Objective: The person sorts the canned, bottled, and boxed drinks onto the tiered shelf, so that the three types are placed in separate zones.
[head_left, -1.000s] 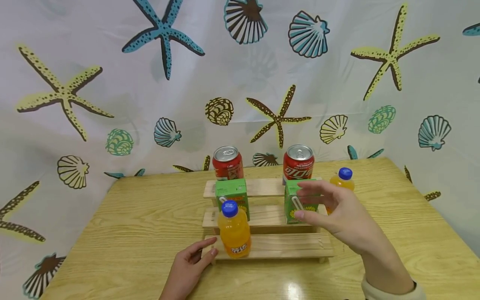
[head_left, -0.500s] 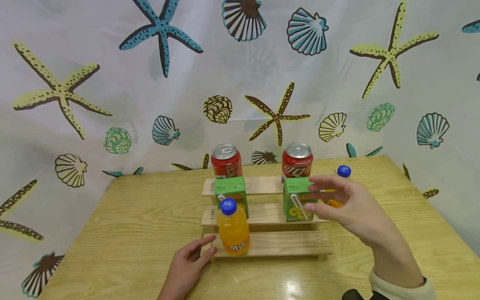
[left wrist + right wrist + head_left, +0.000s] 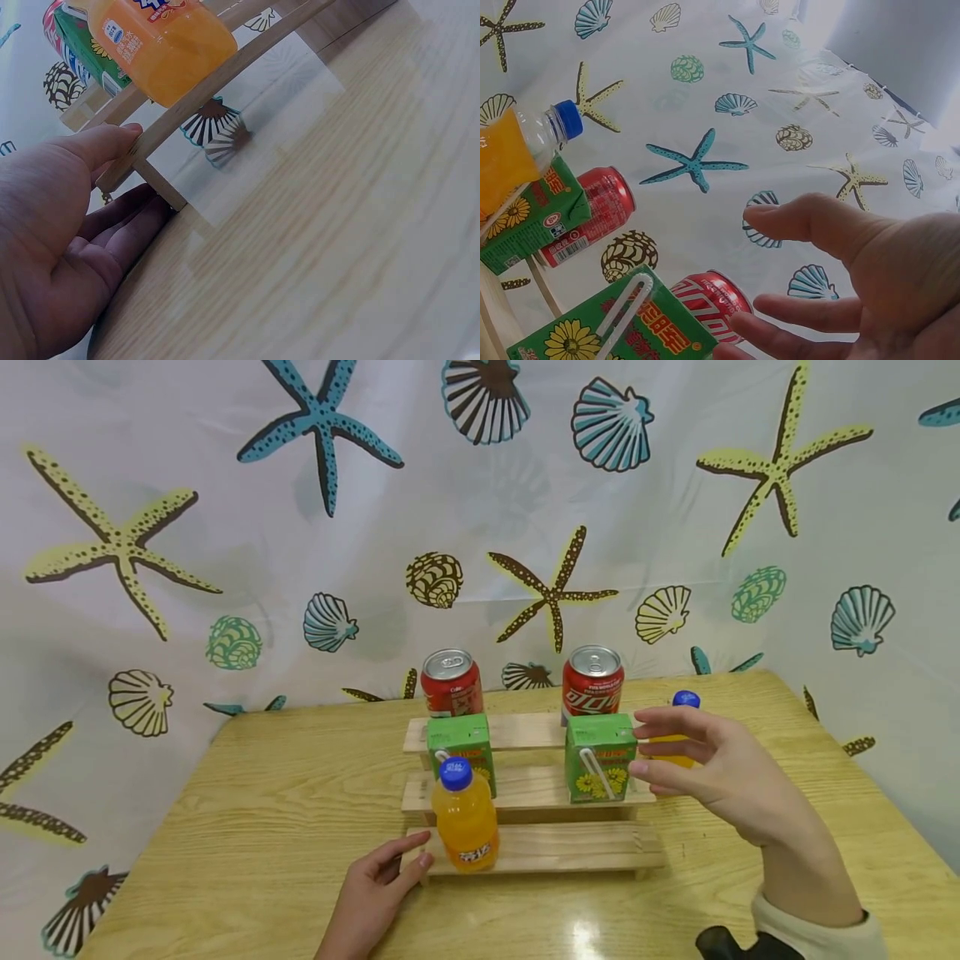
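A three-tier wooden rack (image 3: 570, 852) stands on the table. My left hand (image 3: 375, 885) holds its lower left end, thumb on the step's edge and fingers by the leg in the left wrist view. Beside that hand an orange drink bottle (image 3: 467, 818) with a blue cap stands on the lowest step. On the middle step are a left juice box (image 3: 459, 731) and a right juice box (image 3: 592, 760), both green with straws. My right hand (image 3: 708, 764), fingers spread and holding nothing, is at the right box's right side; whether it touches is unclear.
Two red soda cans, a left can (image 3: 452, 681) and a right can (image 3: 592, 681), stand on the top step. Another orange drink bottle (image 3: 685, 700) is right of the rack, partly hidden by my right hand. A shell-patterned cloth (image 3: 375, 543) hangs behind the table (image 3: 285, 802).
My right hand has drawn back to the right, away from the front of the right juice box, uncovering more of it. My left hand stays at the rack's end.
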`<state>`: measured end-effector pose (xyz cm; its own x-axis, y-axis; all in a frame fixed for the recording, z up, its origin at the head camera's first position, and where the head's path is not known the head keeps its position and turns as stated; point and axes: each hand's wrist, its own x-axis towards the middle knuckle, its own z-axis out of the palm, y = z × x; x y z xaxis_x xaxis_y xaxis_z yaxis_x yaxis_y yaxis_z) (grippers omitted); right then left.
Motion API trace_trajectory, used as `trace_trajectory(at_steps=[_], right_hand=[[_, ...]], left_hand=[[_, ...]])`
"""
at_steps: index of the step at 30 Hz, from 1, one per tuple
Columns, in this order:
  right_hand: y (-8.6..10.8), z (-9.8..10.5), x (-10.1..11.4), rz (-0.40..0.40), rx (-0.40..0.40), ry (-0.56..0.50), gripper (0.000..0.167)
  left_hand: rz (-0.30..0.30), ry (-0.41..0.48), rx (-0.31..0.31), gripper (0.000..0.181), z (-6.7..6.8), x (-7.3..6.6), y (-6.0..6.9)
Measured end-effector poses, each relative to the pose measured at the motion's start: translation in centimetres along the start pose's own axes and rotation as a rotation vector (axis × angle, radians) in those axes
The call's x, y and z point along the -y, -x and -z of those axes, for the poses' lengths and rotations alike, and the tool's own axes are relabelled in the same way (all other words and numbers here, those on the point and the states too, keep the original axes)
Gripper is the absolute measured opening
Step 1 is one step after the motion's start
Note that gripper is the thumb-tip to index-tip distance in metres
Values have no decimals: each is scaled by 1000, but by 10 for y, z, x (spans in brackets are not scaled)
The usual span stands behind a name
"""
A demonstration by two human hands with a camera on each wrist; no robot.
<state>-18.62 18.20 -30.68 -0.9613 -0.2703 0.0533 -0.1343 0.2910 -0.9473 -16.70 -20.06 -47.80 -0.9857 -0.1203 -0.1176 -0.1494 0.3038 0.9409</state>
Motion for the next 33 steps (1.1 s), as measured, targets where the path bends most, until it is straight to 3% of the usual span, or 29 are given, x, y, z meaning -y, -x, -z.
trace_trajectory(at_steps=[20,33], right_hand=[[-2,18,-12,18,-39,-12,59],[-6,28,-19,32,-125,164,54]], left_hand=[[3,-9,-6,37,0,1,-2],[-2,-18,-3,39,0,2,-3]])
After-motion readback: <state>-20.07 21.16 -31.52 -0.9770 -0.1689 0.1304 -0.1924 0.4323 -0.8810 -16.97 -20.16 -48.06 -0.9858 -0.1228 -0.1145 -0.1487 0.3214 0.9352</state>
